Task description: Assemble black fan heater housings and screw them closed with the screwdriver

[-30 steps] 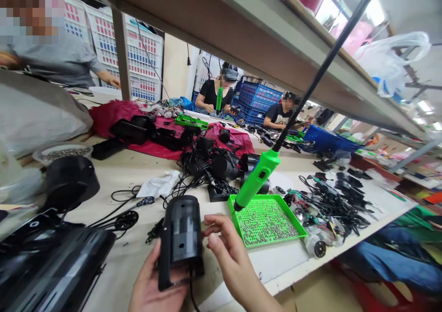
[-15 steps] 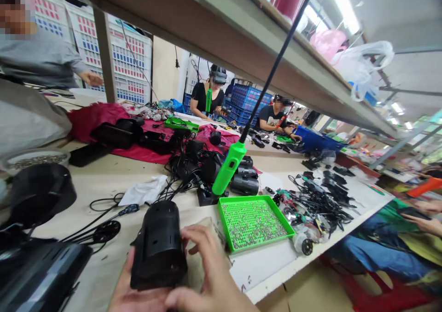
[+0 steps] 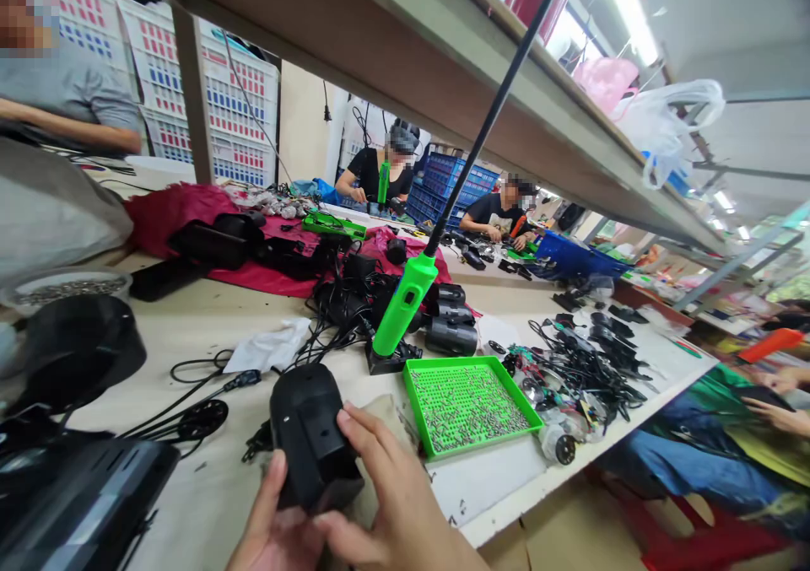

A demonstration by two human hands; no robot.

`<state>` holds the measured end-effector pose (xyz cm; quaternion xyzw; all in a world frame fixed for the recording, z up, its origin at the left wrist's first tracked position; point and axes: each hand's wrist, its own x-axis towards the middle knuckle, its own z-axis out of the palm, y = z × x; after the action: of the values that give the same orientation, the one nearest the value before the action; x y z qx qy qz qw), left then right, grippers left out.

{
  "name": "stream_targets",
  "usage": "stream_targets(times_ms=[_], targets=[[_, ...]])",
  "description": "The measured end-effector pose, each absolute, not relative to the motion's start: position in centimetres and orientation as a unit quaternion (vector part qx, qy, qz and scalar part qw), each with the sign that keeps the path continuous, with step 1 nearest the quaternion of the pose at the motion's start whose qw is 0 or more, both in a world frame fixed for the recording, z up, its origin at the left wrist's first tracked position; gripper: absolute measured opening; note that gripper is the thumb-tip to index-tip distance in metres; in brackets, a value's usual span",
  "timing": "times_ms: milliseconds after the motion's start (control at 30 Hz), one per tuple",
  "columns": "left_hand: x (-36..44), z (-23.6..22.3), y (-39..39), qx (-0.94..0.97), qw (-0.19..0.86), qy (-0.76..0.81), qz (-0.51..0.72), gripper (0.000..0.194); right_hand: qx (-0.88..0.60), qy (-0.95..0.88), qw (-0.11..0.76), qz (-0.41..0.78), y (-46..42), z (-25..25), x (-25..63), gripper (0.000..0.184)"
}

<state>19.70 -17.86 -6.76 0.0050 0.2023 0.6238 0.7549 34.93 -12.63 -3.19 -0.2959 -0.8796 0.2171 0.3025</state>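
Head view: the left hand (image 3: 272, 525) and right hand (image 3: 386, 491) hold a black plastic housing (image 3: 310, 436) — the grip closed on it from either side — above a beige cloth (image 3: 386, 419) on the surface (image 3: 158, 343). Nearest the right hand: a green tray (image 3: 443, 370) of small screws (image 3: 465, 406) and a green electric screwdriver (image 3: 405, 305) upright in a black holder (image 3: 386, 362). Print on the stacked white crates (image 3: 208, 90) is too small to read.
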Motion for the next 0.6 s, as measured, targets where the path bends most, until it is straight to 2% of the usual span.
stream_targets(times_ms=[67, 233, 400, 600], targets=[[20.1, -6.7, -17.9, -0.016, 0.744, 0.229, 0.627, 0.033, -0.293, -0.880, 0.300, 0.223, -12.6, -3.0, 34.8, 0.079], [20.6, -5.0, -18.0, -0.075, 0.738, 0.267, 0.615, 0.045, -0.301, -0.884, 0.281, 0.222, -12.4, -2.4, 35.2, 0.081], [20.4, -4.2, -18.1, -0.037, 0.746, 0.247, 0.618, 0.036, -0.288, -0.889, 0.273, 0.229, -12.3, -1.3, 35.9, 0.077], [19.8, -5.8, -18.0, 0.011, 0.749, 0.208, 0.630, 0.030, -0.247, -0.903, 0.286, 0.206, -12.1, -1.5, 36.0, 0.077]])
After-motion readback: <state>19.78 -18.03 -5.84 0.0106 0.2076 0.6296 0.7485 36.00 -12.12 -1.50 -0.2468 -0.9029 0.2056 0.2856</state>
